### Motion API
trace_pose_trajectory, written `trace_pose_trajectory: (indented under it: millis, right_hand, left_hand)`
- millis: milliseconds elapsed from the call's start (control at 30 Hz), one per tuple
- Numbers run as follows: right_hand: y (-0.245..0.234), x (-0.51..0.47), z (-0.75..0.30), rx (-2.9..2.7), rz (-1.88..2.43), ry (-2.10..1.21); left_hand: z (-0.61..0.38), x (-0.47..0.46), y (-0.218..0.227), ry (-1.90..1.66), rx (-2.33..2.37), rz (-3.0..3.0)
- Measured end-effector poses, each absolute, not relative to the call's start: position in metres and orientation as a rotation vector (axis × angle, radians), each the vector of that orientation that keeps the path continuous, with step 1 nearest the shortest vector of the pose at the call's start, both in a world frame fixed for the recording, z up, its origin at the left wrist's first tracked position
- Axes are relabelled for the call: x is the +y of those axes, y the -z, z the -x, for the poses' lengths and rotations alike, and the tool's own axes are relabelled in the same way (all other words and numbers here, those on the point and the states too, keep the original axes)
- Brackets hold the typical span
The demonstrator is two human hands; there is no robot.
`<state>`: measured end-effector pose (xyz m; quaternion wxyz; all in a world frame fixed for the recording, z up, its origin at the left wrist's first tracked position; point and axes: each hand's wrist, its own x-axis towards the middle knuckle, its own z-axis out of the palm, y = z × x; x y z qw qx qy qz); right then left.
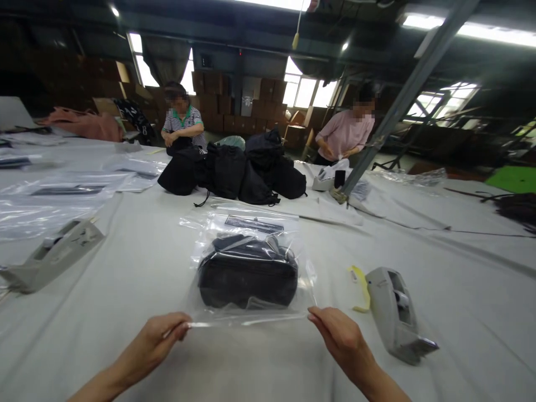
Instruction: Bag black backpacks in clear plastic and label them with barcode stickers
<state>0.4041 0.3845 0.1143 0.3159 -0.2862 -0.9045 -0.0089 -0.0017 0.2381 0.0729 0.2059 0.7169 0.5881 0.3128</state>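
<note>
Clear plastic bag (251, 262) holding a black pouch (247, 273) lies on the counter (138, 279) just beyond both hands. The left hand (161, 335) and right hand (335, 332) each pinch a near corner of the bag, grip pressed together on the film. An uneven pull could crease the mouth or slide the pouch. A tape dispenser (396, 312) sits right of the right grip; open cloth lies left.
</note>
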Motion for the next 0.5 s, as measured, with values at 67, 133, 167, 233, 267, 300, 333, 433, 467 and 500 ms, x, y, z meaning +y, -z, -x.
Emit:
trace_pose_trajectory:
  millis: [67, 133, 167, 233, 267, 300, 333, 433, 467, 500]
  right_hand:
    - [-0.119, 0.395, -0.406, -2.303, 0.814, 0.001]
    - [-0.123, 0.407, -0.405, -2.255, 0.874, -0.062]
    - [-0.125, 0.414, -0.403, -2.235, 0.908, -0.107]
    - [-0.127, 0.429, -0.398, -2.195, 0.968, -0.22]
    - [-0.127, 0.436, -0.395, -2.172, 0.985, -0.284]
    - [-0.127, 0.444, -0.393, -2.146, 0.992, -0.348]
    - [-0.125, 0.451, -0.39, -2.116, 0.997, -0.413]
    - [-0.116, 0.47, -0.383, -1.988, 1.048, -0.632]
    - [-0.112, 0.475, -0.381, -1.934, 1.077, -0.72]
    - [-0.106, 0.479, -0.379, -1.883, 1.104, -0.805]
  left_hand:
    - [0.008, 0.257, -0.089, -0.927, 1.705, -1.849]
    - [0.014, 0.277, -0.106, -0.996, 1.737, -1.835]
    - [0.016, 0.286, -0.113, -1.032, 1.741, -1.868]
    - [0.02, 0.305, -0.123, -1.085, 1.721, -1.976]
    - [0.022, 0.314, -0.125, -1.084, 1.689, -2.032]
    - [0.023, 0.323, -0.126, -1.073, 1.648, -2.069]
    - [0.024, 0.332, -0.126, -1.056, 1.605, -2.077]
    - [0.028, 0.356, -0.117, -1.021, 1.52, -1.933]
    - [0.029, 0.363, -0.113, -1.029, 1.53, -1.852]
    - [0.03, 0.369, -0.109, -1.034, 1.549, -1.777]
